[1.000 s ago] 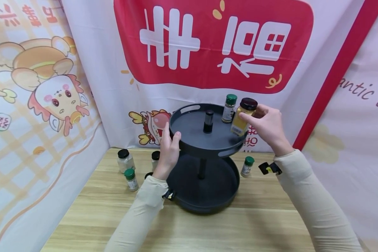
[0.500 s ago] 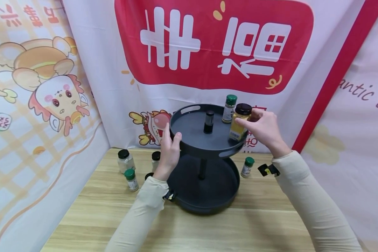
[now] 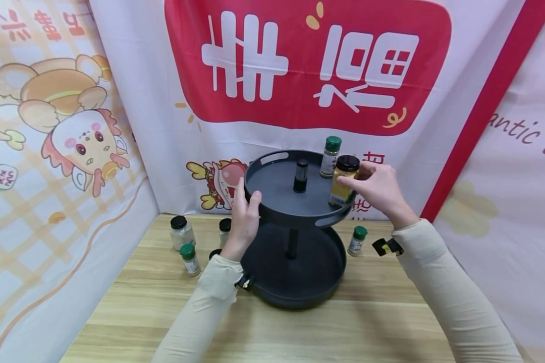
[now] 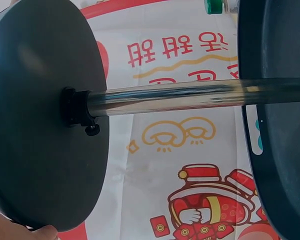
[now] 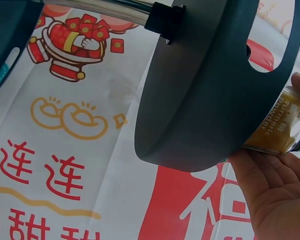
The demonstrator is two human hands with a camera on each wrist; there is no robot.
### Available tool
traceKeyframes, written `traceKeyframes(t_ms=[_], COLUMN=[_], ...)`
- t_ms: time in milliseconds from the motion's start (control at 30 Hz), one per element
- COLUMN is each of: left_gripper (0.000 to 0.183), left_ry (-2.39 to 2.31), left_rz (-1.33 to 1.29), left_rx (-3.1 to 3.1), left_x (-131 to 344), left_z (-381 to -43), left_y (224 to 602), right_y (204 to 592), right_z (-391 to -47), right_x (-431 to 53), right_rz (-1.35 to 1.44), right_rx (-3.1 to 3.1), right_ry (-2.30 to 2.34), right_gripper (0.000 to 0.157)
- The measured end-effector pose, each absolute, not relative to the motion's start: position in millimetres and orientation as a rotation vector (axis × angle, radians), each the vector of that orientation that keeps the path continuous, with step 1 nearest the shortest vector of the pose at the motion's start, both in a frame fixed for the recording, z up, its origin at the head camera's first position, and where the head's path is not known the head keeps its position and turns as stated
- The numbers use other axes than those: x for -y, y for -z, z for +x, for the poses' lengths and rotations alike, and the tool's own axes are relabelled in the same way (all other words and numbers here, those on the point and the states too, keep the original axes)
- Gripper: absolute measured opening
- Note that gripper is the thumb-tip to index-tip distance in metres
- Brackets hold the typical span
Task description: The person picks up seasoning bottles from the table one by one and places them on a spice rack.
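On the upper tier of a black two-tier turntable rack (image 3: 272, 201), my right hand (image 3: 381, 187) grips a jar of turmeric powder (image 3: 342, 187) with a dark lid, thumb in front and fingers behind. The jar stands about upright at the tray's right edge. Its "Turmeric Powder" label (image 5: 277, 122) shows in the right wrist view, partly behind the tray wall. Close behind it stands a green-capped spice bottle (image 3: 330, 159). My left hand (image 3: 244, 219) rests against the left outside of the upper tray, fingers fairly straight. Only its thumb and edge show in the left wrist view.
A metal pole (image 4: 190, 97) joins the tiers. Left of the rack stand a black-lidded jar (image 3: 181, 236), a green-capped bottle (image 3: 189, 261) and another black-lidded jar (image 3: 224, 231); a further black lid is mostly hidden by the left arm. Another green-capped bottle (image 3: 357, 242) stands on the right.
My right hand has lowered the turmeric jar leftward and down onto the upper tray, and its tilt has straightened. The left hand stays in place.
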State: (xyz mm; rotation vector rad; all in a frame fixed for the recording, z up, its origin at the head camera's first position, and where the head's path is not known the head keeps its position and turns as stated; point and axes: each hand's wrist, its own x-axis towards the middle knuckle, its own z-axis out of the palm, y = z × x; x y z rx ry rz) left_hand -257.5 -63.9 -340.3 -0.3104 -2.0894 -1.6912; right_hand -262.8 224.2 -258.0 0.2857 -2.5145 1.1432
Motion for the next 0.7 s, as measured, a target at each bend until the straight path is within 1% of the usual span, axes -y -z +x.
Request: traceKeyframes(t_ms=[700], left_gripper=[0.067], left_ry=[1.688], left_rz=[-0.304], left_rx=[2.064], left_x=[62.6], left_z=[-256.2], left_y=[340.1], right_y=[262.1], right_z=[-264.3], right_x=[-228.2], right_rz=[0.279], right_rx=[2.553], right_ry=[-1.211], right_gripper=[0.058])
